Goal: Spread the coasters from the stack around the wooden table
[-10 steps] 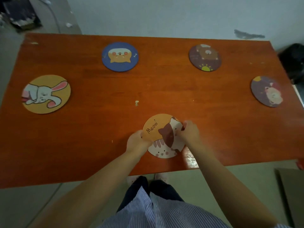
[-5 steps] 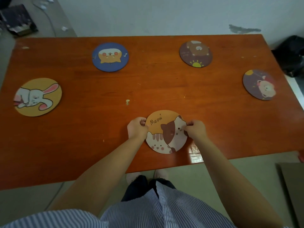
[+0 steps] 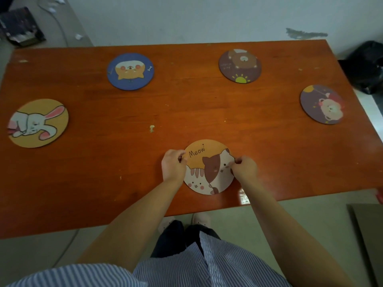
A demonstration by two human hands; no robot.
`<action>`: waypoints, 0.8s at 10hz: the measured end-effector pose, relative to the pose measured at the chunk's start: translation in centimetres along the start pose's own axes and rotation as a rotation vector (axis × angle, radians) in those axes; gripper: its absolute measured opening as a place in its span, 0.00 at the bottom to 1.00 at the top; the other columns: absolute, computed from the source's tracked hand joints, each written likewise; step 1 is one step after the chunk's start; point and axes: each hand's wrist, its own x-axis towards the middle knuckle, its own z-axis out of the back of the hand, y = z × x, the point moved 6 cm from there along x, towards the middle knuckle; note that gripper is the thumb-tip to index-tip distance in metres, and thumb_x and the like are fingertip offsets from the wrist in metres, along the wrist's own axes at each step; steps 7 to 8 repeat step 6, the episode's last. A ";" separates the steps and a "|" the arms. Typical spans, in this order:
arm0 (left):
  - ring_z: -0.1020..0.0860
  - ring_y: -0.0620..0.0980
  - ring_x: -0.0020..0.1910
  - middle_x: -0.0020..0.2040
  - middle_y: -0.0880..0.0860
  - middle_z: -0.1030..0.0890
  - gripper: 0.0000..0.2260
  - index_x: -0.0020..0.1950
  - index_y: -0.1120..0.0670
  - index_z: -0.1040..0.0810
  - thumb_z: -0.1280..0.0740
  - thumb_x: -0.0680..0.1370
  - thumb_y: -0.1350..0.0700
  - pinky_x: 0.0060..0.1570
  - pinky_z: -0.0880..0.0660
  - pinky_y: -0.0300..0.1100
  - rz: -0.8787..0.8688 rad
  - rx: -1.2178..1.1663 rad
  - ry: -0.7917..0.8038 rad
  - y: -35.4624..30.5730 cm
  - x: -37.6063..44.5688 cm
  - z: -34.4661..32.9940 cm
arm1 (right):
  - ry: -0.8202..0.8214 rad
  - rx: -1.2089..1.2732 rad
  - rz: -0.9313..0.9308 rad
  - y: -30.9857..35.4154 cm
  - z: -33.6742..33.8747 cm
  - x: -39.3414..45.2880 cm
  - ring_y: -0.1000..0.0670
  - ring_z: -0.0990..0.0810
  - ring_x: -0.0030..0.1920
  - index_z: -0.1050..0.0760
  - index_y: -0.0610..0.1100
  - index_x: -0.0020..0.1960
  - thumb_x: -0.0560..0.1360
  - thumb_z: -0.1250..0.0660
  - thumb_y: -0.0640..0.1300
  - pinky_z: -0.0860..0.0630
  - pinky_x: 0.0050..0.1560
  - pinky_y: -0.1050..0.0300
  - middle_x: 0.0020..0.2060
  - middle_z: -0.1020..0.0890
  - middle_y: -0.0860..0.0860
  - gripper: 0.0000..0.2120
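You've got the Meow cat coaster (image 3: 209, 167) lying flat near the front edge of the wooden table (image 3: 186, 112), a little right of centre, orange on top with two cartoon cats across its lower half. Your left hand (image 3: 173, 165) sits at its left rim, fingers curled and pinching the edge right beside the word "Meow". Your right hand (image 3: 244, 167) mirrors it on the right rim, fingertips closed on the edge next to the brown-and-white cat's face. So both hands grip this one coaster, one on each side, and whether it rests fully on the wood or is lifted a touch, I can't tell from here. Look outward and four more coasters lie well apart around the table. Off to your left, near the left edge, there's the yellow rabbit coaster (image 3: 38, 123). At the far left, the blue dog coaster (image 3: 130, 71). At the far right, the dark bear coaster (image 3: 240, 65) with a little yellow sun at its bottom. And by the right edge, the purple coaster (image 3: 322, 104) with a pale round-faced animal. Between the blue one and the cat coaster, a small pale chip (image 3: 152, 128) marks the wood. Below the table edge you can see your striped shirt (image 3: 207, 266), dark trousers and light shoes on the floor.
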 end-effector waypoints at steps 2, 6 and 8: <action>0.26 0.53 0.53 0.56 0.58 0.25 0.10 0.56 0.60 0.23 0.36 0.76 0.61 0.48 0.32 0.38 -0.042 0.089 0.005 0.2 -0.2 -0.4 | -0.038 -0.050 0.072 0.0 -0.2 0.2 0.40 0.23 0.47 0.28 0.34 0.52 0.76 0.37 0.38 0.35 0.31 0.58 0.49 0.22 0.36 0.08; 0.46 0.55 0.75 0.74 0.57 0.40 0.21 0.71 0.55 0.41 0.47 0.79 0.51 0.73 0.49 0.52 -0.144 0.562 -0.030 5.9 -1.4 3.8 | -0.093 -0.050 0.271 2.3 1.7 -0.3 0.39 0.22 0.47 0.25 0.33 0.52 0.76 0.36 0.38 0.25 0.44 0.50 0.45 0.21 0.36 0.08; 0.46 0.55 0.75 0.74 0.57 0.40 0.21 0.71 0.55 0.41 0.47 0.79 0.51 0.73 0.49 0.52 -0.144 0.562 -0.030 5.9 -1.4 3.8 | -0.093 -0.050 0.271 2.3 1.7 -0.3 0.39 0.22 0.47 0.25 0.33 0.52 0.76 0.36 0.38 0.25 0.44 0.50 0.45 0.21 0.36 0.08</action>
